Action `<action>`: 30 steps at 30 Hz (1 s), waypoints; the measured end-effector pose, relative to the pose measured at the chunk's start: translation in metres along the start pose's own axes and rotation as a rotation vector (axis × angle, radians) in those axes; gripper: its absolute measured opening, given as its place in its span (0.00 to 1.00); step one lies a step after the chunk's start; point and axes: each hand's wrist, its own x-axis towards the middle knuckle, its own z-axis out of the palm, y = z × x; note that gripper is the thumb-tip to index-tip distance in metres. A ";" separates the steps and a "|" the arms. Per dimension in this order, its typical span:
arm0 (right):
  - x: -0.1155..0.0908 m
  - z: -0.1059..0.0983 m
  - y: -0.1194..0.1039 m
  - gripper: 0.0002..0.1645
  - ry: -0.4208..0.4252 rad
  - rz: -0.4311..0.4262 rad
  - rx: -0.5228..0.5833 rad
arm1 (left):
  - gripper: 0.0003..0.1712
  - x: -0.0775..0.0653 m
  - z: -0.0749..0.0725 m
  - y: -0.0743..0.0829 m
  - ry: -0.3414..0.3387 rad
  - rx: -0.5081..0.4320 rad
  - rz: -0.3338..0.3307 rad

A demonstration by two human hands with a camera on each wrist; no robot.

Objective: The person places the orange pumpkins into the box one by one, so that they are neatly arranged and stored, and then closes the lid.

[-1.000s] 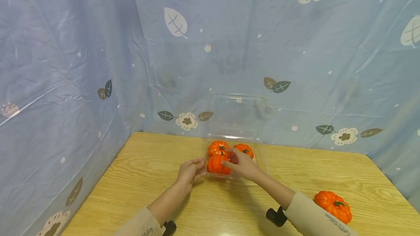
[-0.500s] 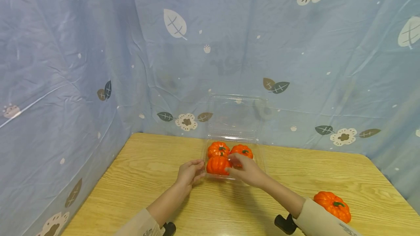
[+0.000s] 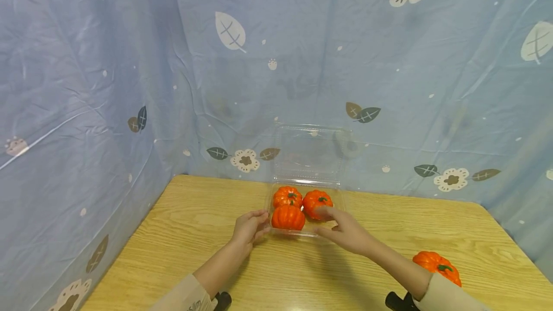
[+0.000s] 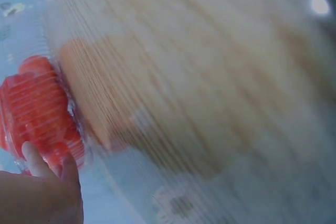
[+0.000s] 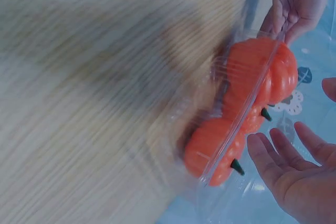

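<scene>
In the head view a clear plastic clamshell box (image 3: 308, 233) stands on the table with its lid (image 3: 307, 152) raised against the curtain. Inside sit three small orange pumpkins: one back left (image 3: 285, 196), one back right (image 3: 315, 200), one front left (image 3: 288, 218). My left hand (image 3: 249, 228) holds the box's left edge, fingers and thumb at the rim. Over the box's front right part, my right hand (image 3: 345, 232) has its fingers spread and holds nothing; the right wrist view shows these fingers (image 5: 268, 158) apart from the pumpkins.
Another orange pumpkin (image 3: 436, 265) lies at the right of the wooden table (image 3: 194, 215), partly hidden by the right sleeve (image 3: 449, 296). A blue patterned curtain (image 3: 302, 61) hangs close behind and to the left of the table.
My right hand has let go of the back right pumpkin and drawn back to the right and toward me. My left hand stays at the box's left edge.
</scene>
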 end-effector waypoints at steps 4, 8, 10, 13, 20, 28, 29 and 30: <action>-0.012 -0.006 0.002 0.25 0.018 0.004 -0.028 | 0.18 0.000 0.001 -0.001 -0.002 -0.001 0.002; -0.024 -0.011 0.005 0.24 0.044 0.019 -0.056 | 0.18 -0.001 0.001 -0.001 -0.001 0.004 0.000; -0.029 -0.014 0.006 0.24 0.064 0.024 -0.069 | 0.18 -0.001 0.001 -0.001 -0.001 0.000 0.000; -0.035 -0.018 0.009 0.24 0.091 0.030 -0.084 | 0.18 -0.001 0.001 -0.001 0.004 -0.005 -0.002; -0.046 -0.027 0.015 0.25 0.111 0.047 -0.146 | 0.18 -0.001 0.000 0.001 0.009 0.000 -0.002; -0.063 -0.032 0.024 0.26 0.120 0.038 -0.253 | 0.18 0.000 0.000 -0.001 0.012 0.000 -0.006; -0.066 -0.033 0.025 0.26 0.125 0.042 -0.269 | 0.18 0.000 0.000 -0.001 0.009 0.000 -0.002; -0.069 -0.035 0.027 0.25 0.131 0.046 -0.288 | 0.18 0.000 0.000 -0.001 0.009 -0.001 -0.001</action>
